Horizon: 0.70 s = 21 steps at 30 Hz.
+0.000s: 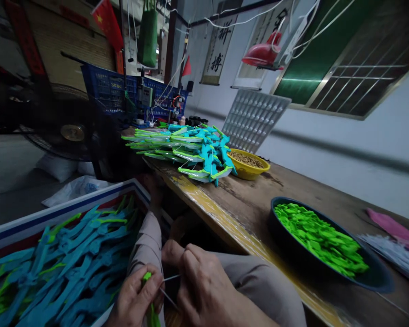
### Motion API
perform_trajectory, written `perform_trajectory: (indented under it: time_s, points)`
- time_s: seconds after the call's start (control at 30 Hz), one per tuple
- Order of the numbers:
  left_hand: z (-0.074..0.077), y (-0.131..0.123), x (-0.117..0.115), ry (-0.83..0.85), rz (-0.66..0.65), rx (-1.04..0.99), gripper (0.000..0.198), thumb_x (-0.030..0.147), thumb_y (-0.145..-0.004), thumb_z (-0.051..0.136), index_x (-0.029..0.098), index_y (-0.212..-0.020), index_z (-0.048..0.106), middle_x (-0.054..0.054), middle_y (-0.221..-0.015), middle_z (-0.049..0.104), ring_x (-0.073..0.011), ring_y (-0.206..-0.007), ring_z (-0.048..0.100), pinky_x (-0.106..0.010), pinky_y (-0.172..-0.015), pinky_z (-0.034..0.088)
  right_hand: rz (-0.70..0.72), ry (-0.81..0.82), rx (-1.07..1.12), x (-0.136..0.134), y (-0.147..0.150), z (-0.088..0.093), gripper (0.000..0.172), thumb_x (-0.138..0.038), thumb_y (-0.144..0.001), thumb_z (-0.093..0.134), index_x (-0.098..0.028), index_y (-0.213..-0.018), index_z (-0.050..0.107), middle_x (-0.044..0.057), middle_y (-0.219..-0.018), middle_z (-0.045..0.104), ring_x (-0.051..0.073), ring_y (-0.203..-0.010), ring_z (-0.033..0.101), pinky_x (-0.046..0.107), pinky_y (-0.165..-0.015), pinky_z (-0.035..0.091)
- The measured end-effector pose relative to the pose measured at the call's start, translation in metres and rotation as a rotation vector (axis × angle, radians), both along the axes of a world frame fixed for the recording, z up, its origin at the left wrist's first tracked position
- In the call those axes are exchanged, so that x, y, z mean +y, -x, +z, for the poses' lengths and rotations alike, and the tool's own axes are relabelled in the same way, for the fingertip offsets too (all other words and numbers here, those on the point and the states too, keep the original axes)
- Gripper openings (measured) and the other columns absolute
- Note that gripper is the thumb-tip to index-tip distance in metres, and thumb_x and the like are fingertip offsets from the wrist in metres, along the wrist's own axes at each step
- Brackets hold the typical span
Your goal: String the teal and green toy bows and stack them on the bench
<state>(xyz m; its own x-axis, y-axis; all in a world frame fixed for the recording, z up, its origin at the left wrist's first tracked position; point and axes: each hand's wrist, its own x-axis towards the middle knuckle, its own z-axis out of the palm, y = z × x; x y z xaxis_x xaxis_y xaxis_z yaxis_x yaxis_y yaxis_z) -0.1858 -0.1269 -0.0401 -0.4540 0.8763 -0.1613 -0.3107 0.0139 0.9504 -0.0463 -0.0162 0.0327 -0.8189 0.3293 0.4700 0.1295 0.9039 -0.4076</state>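
The left hand (pixel 134 295) has its fingers closed on a narrow green plastic limb piece (pixel 152 315), low between the knees and above no part of the counter. The fingers of the right hand (pixel 206 284) are curled tight, and two strands of white string (pixel 171 277) run into them (their tips are hidden from this side). I judge the piece to be light, stiff and a little slippery; it is best taken by its middle, while the thin string asks for a firm pinch near its end.

At the left, a bin (pixel 71 205) holds blue toy crossbow bodies (pixel 85 254). The wooden counter (pixel 238 200), with yellow tape along its edge, carries a pile of strung toy crossbows (pixel 191 145), a yellow bowl (pixel 250 173) and a dark basin (pixel 378 276) of green parts. Beyond are a fan (pixel 71 131), a red lamp (pixel 264 55) and a barred window (pixel 361 84).
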Motion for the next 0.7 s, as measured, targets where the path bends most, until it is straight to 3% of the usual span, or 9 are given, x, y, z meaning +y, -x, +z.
perform_trajectory:
  time_s: [0.13,0.27,0.43,0.53,0.7]
  points:
    - [0.005,-0.004,0.004,0.0,-0.024,-0.043,0.041,0.059,-0.079,0.073,0.021,-0.07,0.06,0.003,-0.056,0.049,-0.0133,-0.054,0.045,-0.023,-0.053,0.039,0.033,0.208,0.02,0.002,-0.003,0.004,0.015,-0.009,-0.081,0.041,-0.023,-0.08,0.036,-0.002,-0.072,0.045,0.013,-0.059,0.042,0.025,-0.055,0.032]
    - [0.008,-0.007,0.004,-0.012,-0.028,-0.12,0.047,0.061,-0.076,0.075,0.019,-0.067,0.055,0.004,-0.056,0.046,-0.0116,-0.053,0.044,-0.023,-0.053,0.038,0.013,0.37,0.014,0.002,-0.012,-0.005,0.011,-0.011,-0.081,0.045,-0.021,-0.081,0.045,-0.002,-0.074,0.051,0.012,-0.063,0.046,0.023,-0.059,0.035]
    - [0.007,-0.005,0.001,-0.011,-0.022,-0.14,0.048,0.061,-0.075,0.076,0.019,-0.067,0.054,0.004,-0.056,0.044,-0.0111,-0.052,0.042,-0.023,-0.052,0.038,0.003,0.41,0.014,-0.001,-0.018,-0.018,0.005,-0.019,-0.084,0.056,-0.02,-0.088,0.053,-0.003,-0.075,0.048,0.012,-0.064,0.043,0.025,-0.059,0.033]
    - [0.003,-0.004,0.0,0.0,-0.011,-0.113,0.046,0.061,-0.076,0.076,0.019,-0.068,0.056,0.004,-0.057,0.047,-0.0118,-0.054,0.045,-0.023,-0.054,0.039,0.046,0.424,0.071,-0.003,-0.015,-0.018,0.011,-0.024,-0.088,0.061,-0.019,-0.096,0.058,-0.002,-0.079,0.051,0.013,-0.068,0.046,0.025,-0.062,0.035]
    - [-0.002,-0.003,0.0,0.025,0.009,-0.007,0.044,0.062,-0.081,0.069,0.02,-0.071,0.059,0.003,-0.059,0.048,-0.0129,-0.056,0.045,-0.023,-0.054,0.039,0.063,0.369,0.085,-0.004,-0.005,-0.018,0.006,-0.018,-0.09,0.057,-0.019,-0.094,0.061,0.0,-0.083,0.056,0.012,-0.07,0.052,0.022,-0.062,0.038]
